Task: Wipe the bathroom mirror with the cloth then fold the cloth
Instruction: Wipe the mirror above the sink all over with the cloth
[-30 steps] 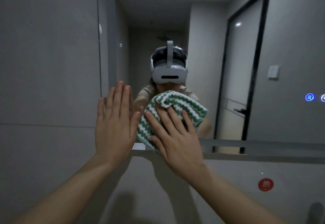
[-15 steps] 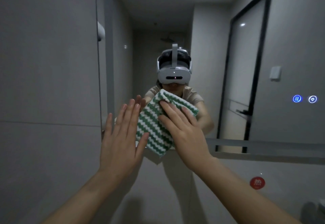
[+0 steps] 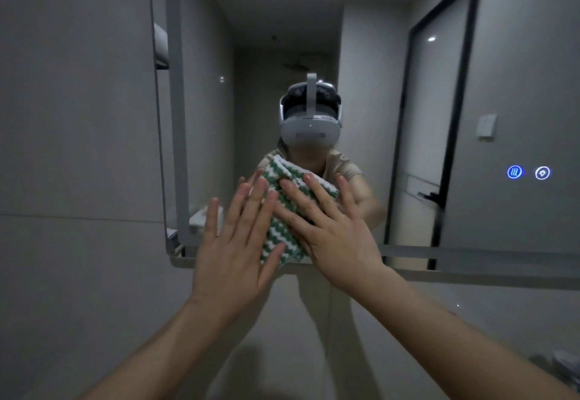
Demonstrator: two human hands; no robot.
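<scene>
The right hand [image 3: 332, 236] presses the cloth [image 3: 282, 211] flat against the mirror [image 3: 408, 117], fingers straight. The cloth's long axis runs diagonally beneath them. The left hand [image 3: 235, 249], open-palmed, touches its left edge.

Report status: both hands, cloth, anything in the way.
Right hand flat, pressing the striped cloth to the mirror near its lower left corner. Left hand open, fingers overlapping the cloth's left edge. Nothing blocking the glass.

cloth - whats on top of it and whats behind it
The right hand lies flat on the green-and-white cloth, fingers straight; the left hand overlaps its left edge. Behind it is the mirror. The glass it covers can't be seen.
</scene>
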